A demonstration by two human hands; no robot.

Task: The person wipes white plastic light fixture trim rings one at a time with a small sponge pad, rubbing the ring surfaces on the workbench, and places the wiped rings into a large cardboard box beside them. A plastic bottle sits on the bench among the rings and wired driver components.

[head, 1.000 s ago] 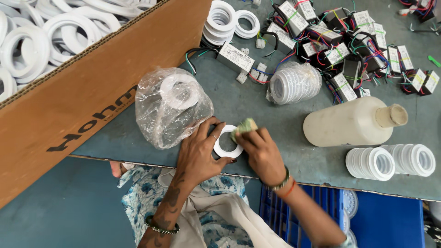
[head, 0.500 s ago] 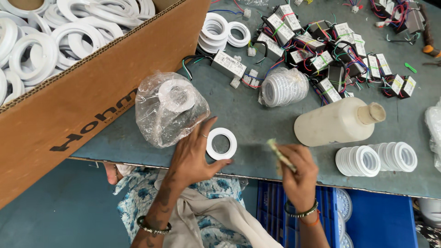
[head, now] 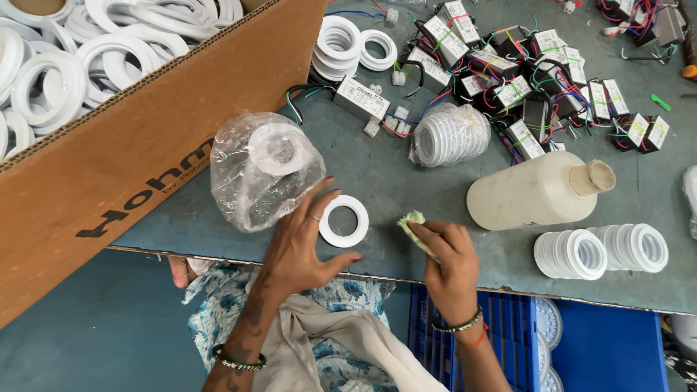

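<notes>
The left hand (head: pixel 301 243) lies open beside the white ring (head: pixel 343 221) flat on the worktop (head: pixel 392 181), steadying it; the right hand (head: pixel 446 258) pinches a cloth (head: pixel 415 226) for wiping.

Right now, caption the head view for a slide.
Left hand beside a white ring; right hand pinching a small cloth on the table.

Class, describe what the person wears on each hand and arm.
The left hand has a thin ring on one finger, a dark beaded bracelet on the wrist and dark tattoo markings along the bare forearm. The right hand wears a dark beaded bracelet and an orange thread. No sleeves show.
</notes>
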